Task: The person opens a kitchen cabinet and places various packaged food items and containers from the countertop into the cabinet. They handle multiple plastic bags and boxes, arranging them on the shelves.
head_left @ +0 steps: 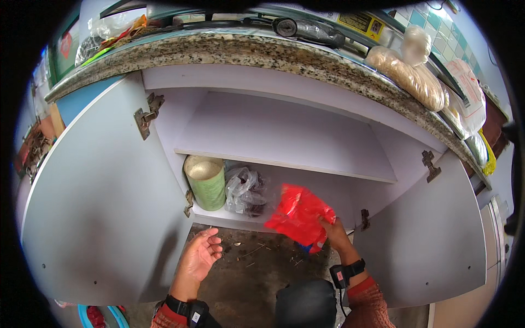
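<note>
The packet (pixel 302 214) is bright red, with blue showing at its lower edge. The canister (pixel 210 188) is pale green with a cream top; the plastic bag (pixel 240 191) is clear and greyish, darker low down. The shelf (pixel 284 131) is pale lilac-white, the cabinet doors (pixel 87 202) plain grey, their hinges (pixel 144 123) dull brown. The countertop edge (pixel 235 53) is speckled black, tan and cream. The floor (pixel 235 273) is dark brown, the sleeves (pixel 367 303) rust red, the wrist straps (pixel 356 267) black, the tub (pixel 83 312) light blue. The wall tiles (pixel 435 26) are teal and white.
</note>
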`<state>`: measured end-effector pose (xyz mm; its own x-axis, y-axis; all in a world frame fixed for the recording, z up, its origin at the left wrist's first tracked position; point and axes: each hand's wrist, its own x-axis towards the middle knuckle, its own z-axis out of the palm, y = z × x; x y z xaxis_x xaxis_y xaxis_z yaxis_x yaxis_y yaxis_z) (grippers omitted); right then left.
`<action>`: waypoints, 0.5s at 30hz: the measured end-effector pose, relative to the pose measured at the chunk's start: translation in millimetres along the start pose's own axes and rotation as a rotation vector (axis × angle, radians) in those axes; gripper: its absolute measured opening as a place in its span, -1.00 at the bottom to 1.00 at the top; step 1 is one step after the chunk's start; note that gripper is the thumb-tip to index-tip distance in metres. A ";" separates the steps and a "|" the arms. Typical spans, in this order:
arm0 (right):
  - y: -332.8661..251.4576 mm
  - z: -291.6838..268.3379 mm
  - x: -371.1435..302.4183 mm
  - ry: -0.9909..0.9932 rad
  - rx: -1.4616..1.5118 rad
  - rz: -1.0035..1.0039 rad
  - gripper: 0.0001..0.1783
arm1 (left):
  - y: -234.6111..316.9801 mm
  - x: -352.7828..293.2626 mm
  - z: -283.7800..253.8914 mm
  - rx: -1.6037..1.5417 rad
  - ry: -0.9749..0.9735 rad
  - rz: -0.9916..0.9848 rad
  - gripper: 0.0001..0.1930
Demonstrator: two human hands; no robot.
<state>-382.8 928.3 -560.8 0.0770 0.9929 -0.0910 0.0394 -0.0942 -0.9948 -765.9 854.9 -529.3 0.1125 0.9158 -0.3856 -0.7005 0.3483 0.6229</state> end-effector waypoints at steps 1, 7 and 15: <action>8.5 -6.6 6.8 0.076 0.000 0.017 -0.69 | -0.8 -0.4 0.7 0.010 0.003 -0.011 -0.69; 47.1 -9.4 96.6 0.262 -0.142 -0.156 -0.76 | -6.0 -3.9 6.8 0.075 -0.030 -0.030 -0.69; 89.0 53.7 258.6 0.326 -0.882 -0.519 -0.68 | 4.5 -24.4 10.6 0.061 -0.044 -0.007 -0.70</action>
<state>-412.9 1180.7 -675.3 0.1013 0.8715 0.4798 0.8390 0.1844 -0.5120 -764.4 836.2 -509.9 0.1488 0.9208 -0.3606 -0.6557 0.3648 0.6610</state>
